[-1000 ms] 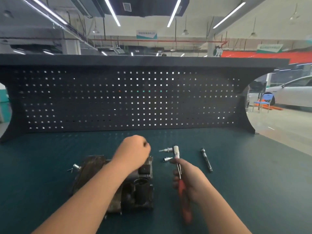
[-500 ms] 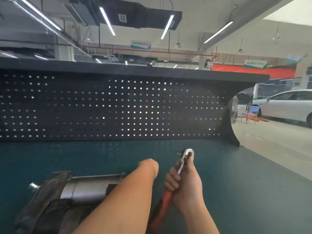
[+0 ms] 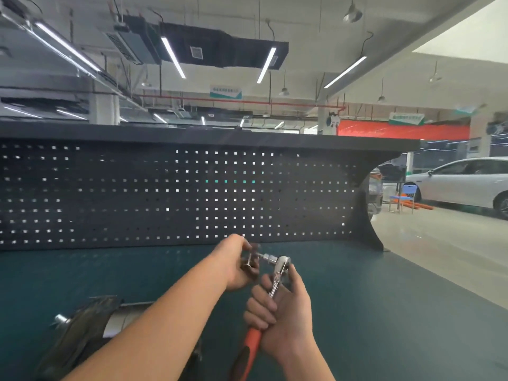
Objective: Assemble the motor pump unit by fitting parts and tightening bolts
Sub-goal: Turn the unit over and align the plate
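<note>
Bright ceiling strip lights (image 3: 172,56) glare overhead; the pegboard (image 3: 176,193) stays dim, daylight floods the right edge, and edges bend, slightly blurred.

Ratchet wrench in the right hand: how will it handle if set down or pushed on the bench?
The ratchet wrench looks all metal above its orange grip, so probably rigid and head-heavy. The chrome shank may be slick; the right hand holds it where shank meets grip. Its flat-sided head suggests it would slide rather than roll on the green bench mat.
</note>
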Available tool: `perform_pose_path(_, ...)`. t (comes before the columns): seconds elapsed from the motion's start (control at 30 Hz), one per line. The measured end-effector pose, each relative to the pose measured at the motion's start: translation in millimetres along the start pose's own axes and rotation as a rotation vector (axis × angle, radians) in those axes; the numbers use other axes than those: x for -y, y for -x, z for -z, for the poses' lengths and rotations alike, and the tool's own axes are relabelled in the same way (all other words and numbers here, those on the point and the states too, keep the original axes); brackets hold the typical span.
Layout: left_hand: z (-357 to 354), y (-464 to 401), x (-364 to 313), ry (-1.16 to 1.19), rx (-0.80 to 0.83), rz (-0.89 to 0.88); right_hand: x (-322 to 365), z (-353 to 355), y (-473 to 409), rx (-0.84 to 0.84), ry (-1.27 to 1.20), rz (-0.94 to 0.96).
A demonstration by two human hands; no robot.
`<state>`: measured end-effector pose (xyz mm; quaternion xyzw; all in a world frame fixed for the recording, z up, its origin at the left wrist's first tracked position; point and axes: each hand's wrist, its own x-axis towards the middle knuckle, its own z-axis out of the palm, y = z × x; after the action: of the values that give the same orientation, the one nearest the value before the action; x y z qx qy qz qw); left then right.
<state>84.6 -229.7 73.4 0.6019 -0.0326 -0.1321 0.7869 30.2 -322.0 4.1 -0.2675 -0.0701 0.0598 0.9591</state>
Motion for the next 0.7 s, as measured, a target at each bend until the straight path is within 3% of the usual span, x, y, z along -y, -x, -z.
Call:
perform_pose_path(0.03, 7, 10, -6, 0.082, -0.026, -0.019, -3, -4, 2, 0.045, 0.026, -0.051)
perform_pose_path(0.07, 21, 19, -5, -0.008, -0.101, -0.173, -6, -9, 5, 0.091, 0.063, -0.101)
perform_pose_path(0.17, 69, 52, 8, -0.568, -0.420, -0.675, -18, -22, 10, 0.178, 0.233, -0.227)
perform_pose_path(0.23, 90, 69, 27, -0.894, -0.376, -0.890, -29, -29, 12, 0.195, 0.349, -0.287)
perform_pose_path(0.3, 102, 71, 48, -0.981, -0.277, -0.895, -40, -34, 13, 0.206, 0.420, -0.331)
perform_pose_path(0.57, 119, 58, 55, -0.947, -0.289, -0.920, -52, -44, 17, 0.081, 0.589, -0.380)
perform_pose_path(0.7, 128, 70, 46, -0.963, -0.408, -0.995, -42, -50, 20, 0.189, 0.387, -0.334)
